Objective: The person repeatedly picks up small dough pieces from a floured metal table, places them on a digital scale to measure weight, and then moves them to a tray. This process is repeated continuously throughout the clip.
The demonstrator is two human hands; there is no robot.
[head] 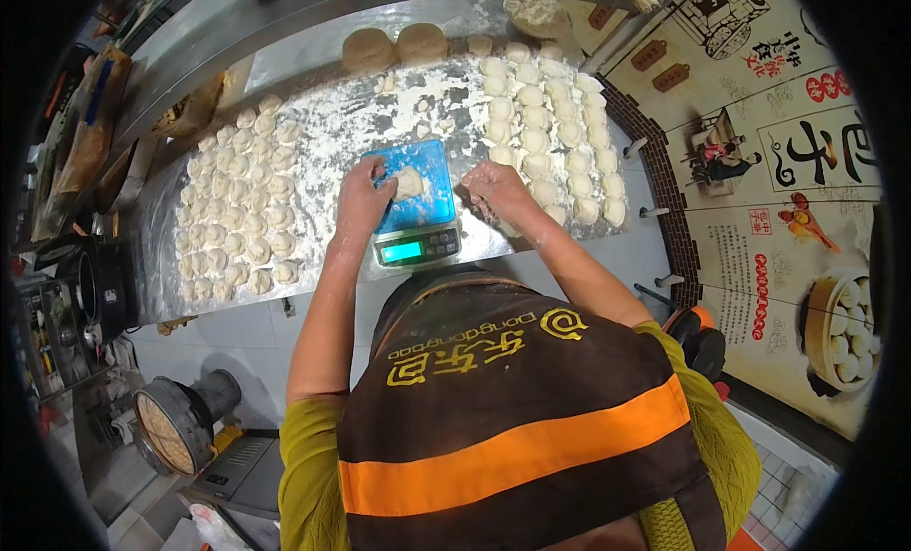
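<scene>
A kitchen scale (416,246) with a lit display stands near the front edge of the floured metal table. On its blue weighing plate (434,152) rests a pale lump of dough (408,184). My left hand (365,193) is over the plate's left side, thumb beside the lump and fingers apart from the thumb. Just right of the scale, my right hand (500,193) is held with its fingers curled together; whether a bit of dough is inside is hidden. Small dough scraps (425,131) lie behind the plate.
Rows of dough pieces (536,139) cover the table's right side, and smaller rounded ones (238,191) its left. Large round dough masses (369,50) sit at the back under a metal shelf (235,38). A printed wall (754,159) borders the right.
</scene>
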